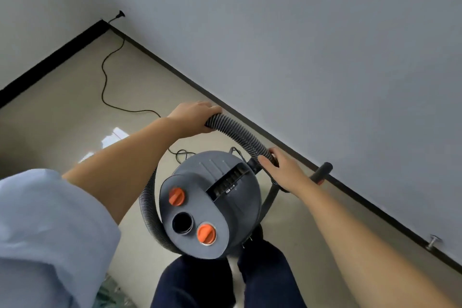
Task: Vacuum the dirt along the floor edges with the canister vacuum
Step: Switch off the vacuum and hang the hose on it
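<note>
Cord (105, 75): black, snaking over the beige floor (62, 112) from a wall plug at 11 o'clock toward the canister.
Left hand (193, 115): fingers curled over the ribbed grey hose (237, 134) at its upper bend.
Canister vacuum (212, 207): dark grey round body at centre, 2 orange caps, 1 open black port, slotted panel on top.
Right hand (280, 170): at 2 o'clock of the canister, wrapped on the hose's lower end near the handle (322, 171).
Baseboard (375, 210): dark strip running beside the canister under the grey wall.
</note>
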Tool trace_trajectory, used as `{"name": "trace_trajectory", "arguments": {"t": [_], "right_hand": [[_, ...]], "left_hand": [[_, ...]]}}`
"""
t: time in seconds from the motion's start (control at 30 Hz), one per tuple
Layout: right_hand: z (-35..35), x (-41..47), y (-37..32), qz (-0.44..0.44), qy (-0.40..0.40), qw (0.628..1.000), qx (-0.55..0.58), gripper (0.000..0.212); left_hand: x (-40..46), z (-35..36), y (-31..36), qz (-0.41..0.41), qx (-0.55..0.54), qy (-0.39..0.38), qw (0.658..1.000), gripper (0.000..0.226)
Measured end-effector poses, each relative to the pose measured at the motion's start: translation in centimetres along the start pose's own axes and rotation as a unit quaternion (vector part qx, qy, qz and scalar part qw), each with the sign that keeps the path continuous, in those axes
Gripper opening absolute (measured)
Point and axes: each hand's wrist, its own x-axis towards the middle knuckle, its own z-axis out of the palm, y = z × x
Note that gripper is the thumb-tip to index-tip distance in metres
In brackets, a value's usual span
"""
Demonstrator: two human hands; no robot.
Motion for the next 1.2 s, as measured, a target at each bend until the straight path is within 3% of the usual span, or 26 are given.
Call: {"name": "trace_trajectory", "arguments": {"t": [0.3, 0.47, 0.6, 0.73, 1.03, 1.2], "right_hand": [[7.8, 7.1, 6.1, 0.163, 0.049, 0.985, 0.029, 0.046], [10.4, 8.1, 10.7, 0.235, 0.061, 0.967, 0.081, 0.034], [10.8, 9.3, 13.0, 0.25, 0.03, 0.965, 0.073, 0.041], [11.3, 10.4, 14.2, 0.262, 0.022, 0.962, 0.076, 0.052], [12.4, 12.2, 16.7, 0.285, 0.001, 0.957, 0.064, 0.05], [12.5, 12.8, 17.2, 0.287, -0.01, 0.956, 0.057, 0.044]], "left_hand": [[8.8, 10.4, -3.0, 0.047, 0.007, -0.078, 0.996, 0.039], [10.6, 16.3, -2.3, 0.074, -0.028, -0.2, 0.977, 0.048], [11.7, 18.0, -1.0, 0.031, -0.074, -0.25, 0.965, 0.063], [12.9, 18.7, 1.7, 0.031, -0.019, -0.283, 0.958, 0.067], [15.8, 21.1, 4.4, -0.009, 0.043, -0.366, 0.929, 0.067], [16.3, 21.6, 4.7, -0.026, 0.053, -0.372, 0.926, 0.067]]}}
